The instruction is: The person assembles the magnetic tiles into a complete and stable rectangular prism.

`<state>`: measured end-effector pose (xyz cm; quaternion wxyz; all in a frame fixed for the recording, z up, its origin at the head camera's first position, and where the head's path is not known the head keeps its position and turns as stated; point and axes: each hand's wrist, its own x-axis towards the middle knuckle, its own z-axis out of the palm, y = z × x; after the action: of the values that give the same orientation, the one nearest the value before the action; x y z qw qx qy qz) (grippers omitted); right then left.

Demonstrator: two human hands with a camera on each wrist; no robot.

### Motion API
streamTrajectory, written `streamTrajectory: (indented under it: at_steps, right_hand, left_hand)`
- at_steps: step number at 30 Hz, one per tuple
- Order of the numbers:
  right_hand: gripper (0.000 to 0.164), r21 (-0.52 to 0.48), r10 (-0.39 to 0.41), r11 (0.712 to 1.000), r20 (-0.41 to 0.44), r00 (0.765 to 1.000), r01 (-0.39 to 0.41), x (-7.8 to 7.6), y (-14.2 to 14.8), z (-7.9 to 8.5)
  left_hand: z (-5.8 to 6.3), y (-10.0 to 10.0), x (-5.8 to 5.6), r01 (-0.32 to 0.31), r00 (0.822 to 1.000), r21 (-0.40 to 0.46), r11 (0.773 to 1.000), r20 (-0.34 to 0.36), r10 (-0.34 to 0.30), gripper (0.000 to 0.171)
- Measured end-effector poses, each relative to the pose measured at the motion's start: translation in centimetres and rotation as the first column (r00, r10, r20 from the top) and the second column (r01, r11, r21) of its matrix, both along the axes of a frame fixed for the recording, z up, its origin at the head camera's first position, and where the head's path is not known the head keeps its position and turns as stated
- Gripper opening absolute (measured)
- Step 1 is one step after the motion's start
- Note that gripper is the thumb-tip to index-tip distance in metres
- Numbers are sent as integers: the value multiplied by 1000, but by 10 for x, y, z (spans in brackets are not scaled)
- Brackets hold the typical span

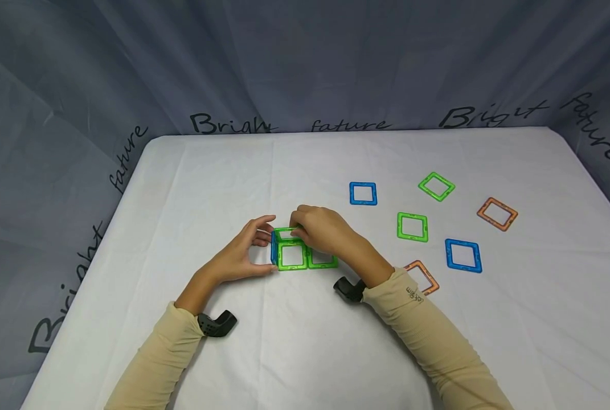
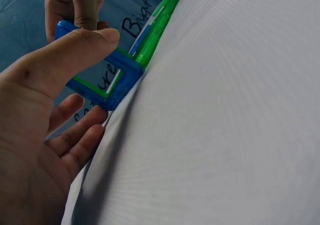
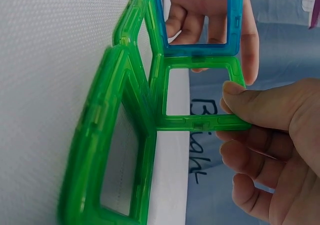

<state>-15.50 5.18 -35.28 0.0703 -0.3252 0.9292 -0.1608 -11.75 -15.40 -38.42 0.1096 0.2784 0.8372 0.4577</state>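
Observation:
On the white table, two green square magnetic tiles lie flat side by side, the left one (image 1: 293, 267) and the right one (image 1: 330, 265). A blue magnetic tile (image 3: 235, 22) stands upright at the left tile's outer edge. Another green magnetic tile (image 3: 195, 122) stands along the back, its side meeting the blue one. My left hand (image 1: 238, 256) holds the blue tile between thumb and fingertips at its edges. Thumb and index finger of my right hand (image 1: 325, 228) pinch the upper edge of the standing green tile. In the head view that hand partly covers both right-hand green tiles.
Loose tiles lie to the right: a blue one (image 1: 363, 203), a green one (image 1: 412, 239), a farther green one (image 1: 437, 198), an orange one (image 1: 510, 221), and a second blue one (image 1: 463, 267). Another orange tile (image 1: 433, 282) is partly behind the right sleeve (image 1: 412, 307).

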Motion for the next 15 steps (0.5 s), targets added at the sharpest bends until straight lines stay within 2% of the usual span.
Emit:
streamTrajectory:
  at_steps: [5,8,12,15]
  right_hand:
    - [14,-2,2,1000,-4,1000,-2,0,0,0]
    - [14,-1,1,1000,-1,1000,-1,0,1,0]
    - [14,-5,-1,1000,3,1000,1,0,1,0]
    - [14,-7,-1,1000,1,1000,1,0,0,0]
  left_hand:
    - [1,0,1,-3,1000,-6,1000,0,3,89]
    - [-11,-3,-4,-2,1000,-1,1000,8,2,91]
    - [-28,-9,-10,5,1000,8,1000,-15,-4,93]
    - [-28,-10,-10,14,999,19,1000,-31,-13,90]
